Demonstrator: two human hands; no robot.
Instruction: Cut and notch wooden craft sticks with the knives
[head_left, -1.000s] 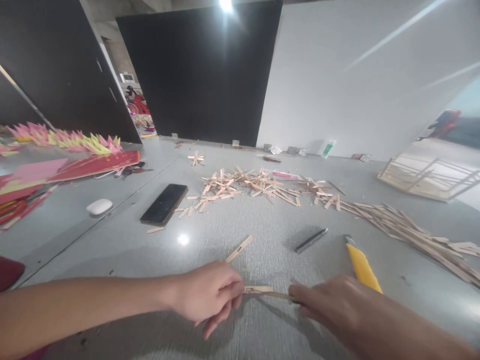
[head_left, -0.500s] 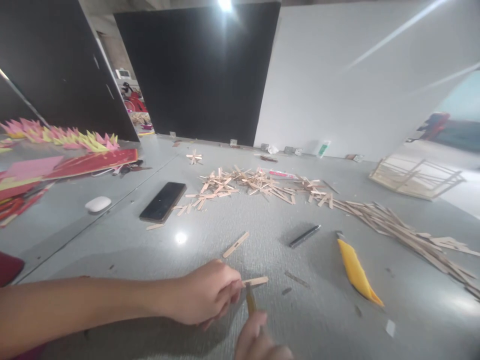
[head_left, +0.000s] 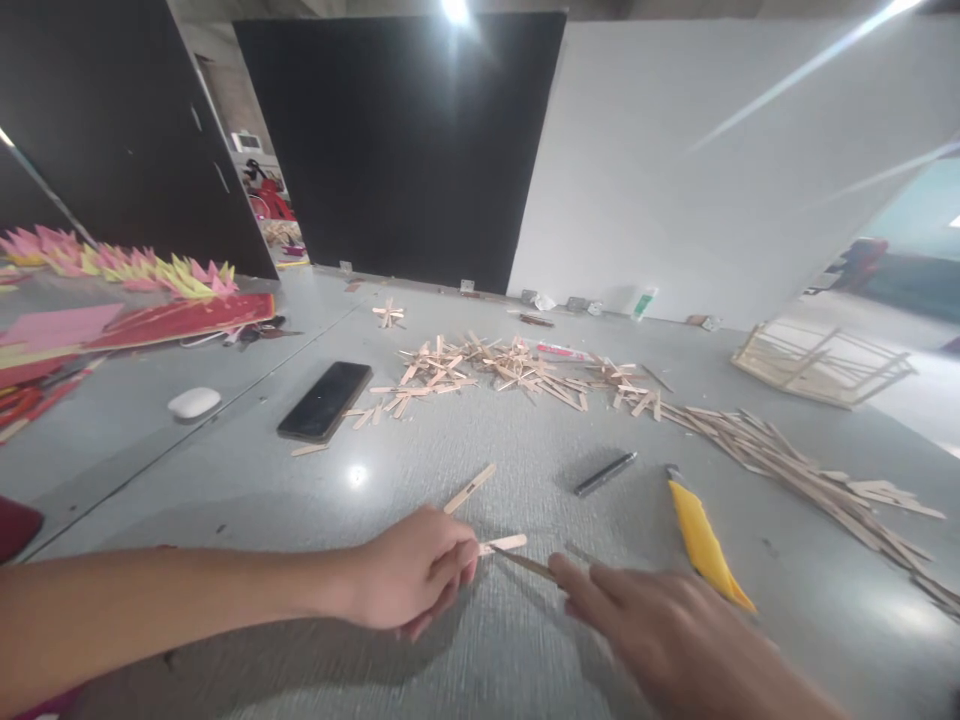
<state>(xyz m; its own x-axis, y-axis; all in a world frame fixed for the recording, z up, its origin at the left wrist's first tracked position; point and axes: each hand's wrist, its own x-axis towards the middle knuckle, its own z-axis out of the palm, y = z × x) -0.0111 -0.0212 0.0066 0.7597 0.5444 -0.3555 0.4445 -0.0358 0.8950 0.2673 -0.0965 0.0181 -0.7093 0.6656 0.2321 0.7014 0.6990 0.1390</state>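
Observation:
My left hand (head_left: 416,570) is closed on a short flat wooden stick (head_left: 511,543), pinning it low over the table. The stick's free end points right. My right hand (head_left: 660,620), partly blurred, grips a thin, pointed, blade-like tool (head_left: 529,564); its exact kind is unclear. The tool's tip meets the stick close to my left fingertips. Just beyond my left hand lies another wooden stick (head_left: 472,486) with a small dark slot or mark in its middle. A yellow-wrapped tool (head_left: 705,535) with a dark tip rests past my right hand, and a black pen (head_left: 606,474) lies near it.
A heap of short wooden sticks (head_left: 495,365) spreads across the middle, running into long thin strips (head_left: 795,470) at right. A phone (head_left: 326,402) and white case (head_left: 194,403) lie left. A stick frame (head_left: 821,365) stands far right. Upright panels (head_left: 397,150) close off the back.
My right hand has moved up and to the right, and its tool now slants in from the right instead of from below. My left hand keeps its hold on the stick.

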